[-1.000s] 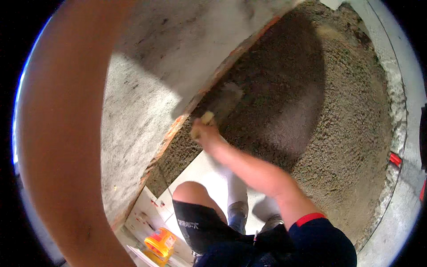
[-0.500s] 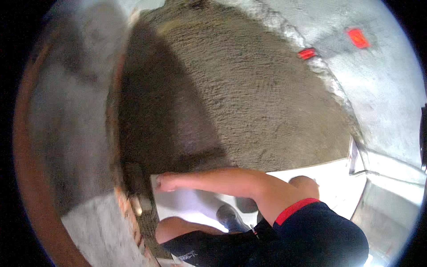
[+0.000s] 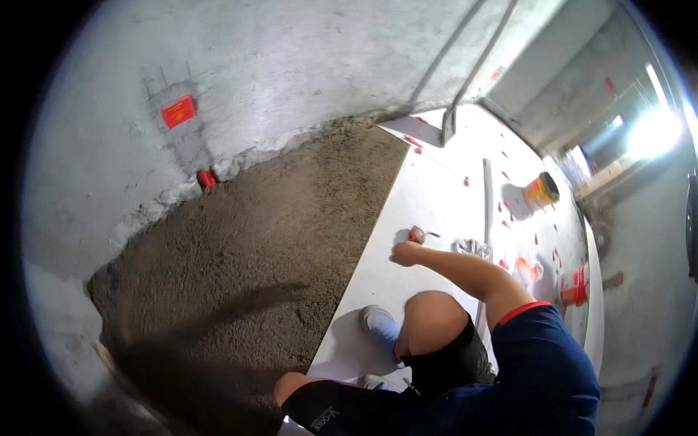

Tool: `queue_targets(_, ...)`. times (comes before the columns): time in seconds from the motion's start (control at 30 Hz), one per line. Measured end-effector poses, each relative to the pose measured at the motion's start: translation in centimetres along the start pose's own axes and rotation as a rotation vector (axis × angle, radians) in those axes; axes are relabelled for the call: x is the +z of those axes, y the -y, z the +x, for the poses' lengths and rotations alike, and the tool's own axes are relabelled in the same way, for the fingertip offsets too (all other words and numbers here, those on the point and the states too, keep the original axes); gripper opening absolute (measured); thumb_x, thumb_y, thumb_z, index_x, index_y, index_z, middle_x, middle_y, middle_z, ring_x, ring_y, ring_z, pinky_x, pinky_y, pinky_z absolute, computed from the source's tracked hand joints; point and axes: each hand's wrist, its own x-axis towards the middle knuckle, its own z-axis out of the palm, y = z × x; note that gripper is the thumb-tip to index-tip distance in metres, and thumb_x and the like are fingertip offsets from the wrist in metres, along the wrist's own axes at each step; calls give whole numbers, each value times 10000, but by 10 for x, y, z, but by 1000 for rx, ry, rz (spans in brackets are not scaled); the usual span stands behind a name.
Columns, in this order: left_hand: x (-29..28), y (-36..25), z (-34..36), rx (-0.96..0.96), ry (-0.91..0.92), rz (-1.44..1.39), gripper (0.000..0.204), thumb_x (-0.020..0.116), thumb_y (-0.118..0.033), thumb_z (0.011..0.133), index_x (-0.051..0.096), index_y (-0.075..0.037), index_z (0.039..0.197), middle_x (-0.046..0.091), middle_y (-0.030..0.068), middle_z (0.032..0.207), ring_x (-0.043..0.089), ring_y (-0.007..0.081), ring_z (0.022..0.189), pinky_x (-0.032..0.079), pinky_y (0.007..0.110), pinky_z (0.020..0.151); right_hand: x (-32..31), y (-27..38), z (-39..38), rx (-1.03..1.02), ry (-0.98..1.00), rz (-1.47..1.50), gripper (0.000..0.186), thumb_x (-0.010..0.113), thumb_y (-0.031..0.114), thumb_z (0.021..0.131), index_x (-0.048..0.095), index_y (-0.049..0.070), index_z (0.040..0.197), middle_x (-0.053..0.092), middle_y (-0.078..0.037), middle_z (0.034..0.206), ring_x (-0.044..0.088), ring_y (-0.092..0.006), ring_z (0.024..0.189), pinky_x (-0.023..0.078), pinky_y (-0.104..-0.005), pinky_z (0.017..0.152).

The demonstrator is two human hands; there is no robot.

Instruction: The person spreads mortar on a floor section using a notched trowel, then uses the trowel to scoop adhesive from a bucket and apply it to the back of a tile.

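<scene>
My right hand [image 3: 403, 253] is low over the white tiles [image 3: 363, 291], just beside a small red-and-dark object [image 3: 416, 234] with a short dark projecting part; how far its curled fingers are closed is unclear. Rough grey-brown mortar [image 3: 240, 240] spreads left of the tiles up to the wall, with my shadow across it. A long grey bar [image 3: 487, 196] lies on the tiles beyond the hand. My left hand is out of sight.
A yellow bucket [image 3: 541, 190] and a red bucket [image 3: 574, 285] are on the right, among small red pieces [image 3: 467, 181]. A crumpled silvery bag [image 3: 472, 247] lies nearby. A long grey strip [image 3: 448, 127] leans against the far wall [image 3: 305, 65]. A bright lamp [image 3: 653, 133] shines at right.
My view has swung right from the mortar edge to the tiles. My right hand has let go of the pale-handled tool and moved beside the red object. My left arm has left view.
</scene>
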Motion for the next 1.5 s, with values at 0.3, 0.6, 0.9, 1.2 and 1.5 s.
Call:
queue_targets(0.3,92,-259,-54,296,520,-408,596,555,-508,934,616,41,1156,611,286,1072,545,395,1153,437,496,982,327,134,-289,524,391,588,259,628,267,817,721,36,889,704,-206,914,670,-384,848,534,-453,733)
queue_targets(0.6,105,-294,-62,298,609,-418,558,551,-473,949,581,16,1216,588,271,1144,538,387,1174,436,498,988,283,198,-283,966,116,1348,281,630,296,841,701,47,950,710,-172,933,672,-347,850,531,-423,752)
queue_targets(0.9,129,-222,-127,-81,665,-438,530,548,-438,964,546,-8,1276,565,256,1216,531,378,1195,435,500,994,195,132,-254,888,81,1271,302,610,325,877,689,51,976,709,-159,938,674,-316,858,530,-411,769)
queue_targets(1.2,119,-150,-189,-406,619,-410,514,544,-402,979,511,-33,1335,542,241,1288,524,369,1216,434,502,1000,92,61,-270,831,36,1058,325,589,354,912,676,54,1001,708,-145,943,677,-285,866,530,-399,786)
queue_targets(1.5,74,-125,-219,-691,598,-223,510,540,-367,994,476,-58,1395,518,226,1360,517,361,1237,433,504,1006,-14,-20,-170,568,-105,1008,348,569,383,947,664,58,1026,707,-132,949,679,-254,874,529,-387,804)
